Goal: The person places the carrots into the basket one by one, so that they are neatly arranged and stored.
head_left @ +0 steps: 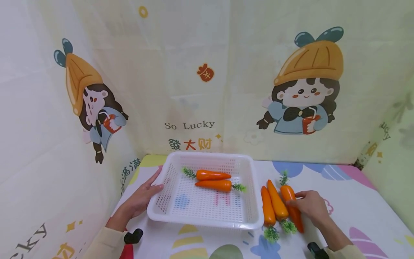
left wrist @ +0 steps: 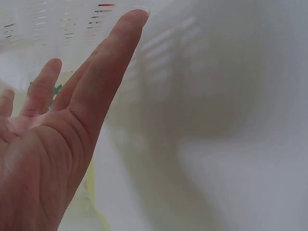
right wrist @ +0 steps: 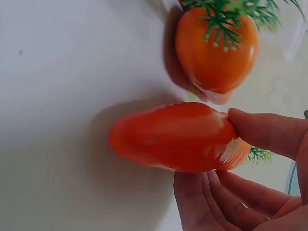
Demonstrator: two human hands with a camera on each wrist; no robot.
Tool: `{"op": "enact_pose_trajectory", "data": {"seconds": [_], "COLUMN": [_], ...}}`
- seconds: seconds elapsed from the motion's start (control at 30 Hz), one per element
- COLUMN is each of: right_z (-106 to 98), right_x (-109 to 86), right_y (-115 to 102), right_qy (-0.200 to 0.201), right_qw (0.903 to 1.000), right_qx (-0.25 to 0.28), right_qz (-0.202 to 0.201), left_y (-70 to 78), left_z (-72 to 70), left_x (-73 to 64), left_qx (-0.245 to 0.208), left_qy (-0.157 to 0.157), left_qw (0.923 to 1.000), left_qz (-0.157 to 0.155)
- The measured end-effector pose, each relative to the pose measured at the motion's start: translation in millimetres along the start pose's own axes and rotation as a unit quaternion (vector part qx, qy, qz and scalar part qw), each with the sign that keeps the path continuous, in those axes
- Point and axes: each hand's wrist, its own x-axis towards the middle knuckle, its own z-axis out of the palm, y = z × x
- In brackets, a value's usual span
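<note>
Right grip (head_left: 311,207) pinching orange carrot (head_left: 295,213); left grip (head_left: 141,198) spread, touching white basket (head_left: 207,222).

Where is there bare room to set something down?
Bare: inside the white basket, on the near side of its two carrots; the table right of the right hand. Crowded: just right of the basket, three more carrots, one pinched by that hand.

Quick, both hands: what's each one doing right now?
Left hand: open, fingers fairly straight, against the side of the white basket.
Right hand: closed, holding the rightmost carrot between thumb and fingers.
</note>
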Motion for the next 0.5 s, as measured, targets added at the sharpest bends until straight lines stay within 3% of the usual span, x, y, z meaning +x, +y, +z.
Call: {"op": "enact_pose_trajectory", "data": {"seconds": [0.27,0.5], "right_z": [-8,-21], "right_x": [-2.0,-7.1], "right_y": [-2,-18], "right_qy": [0.002,-0.004], "right_qw": [1.0,0.9994], "right_qx": [0.006,0.027], "right_qz": [-0.006,-0.023], "left_y": [-0.8,-0.8], "left_z": [0.4,0.3], "left_x": [0.5,0.4], "left_qx": [0.0,-0.002], "left_qy": [-0.003,-0.002], "left_qw": [1.0,1.0], "left_qz": [0.0,-0.004]}}
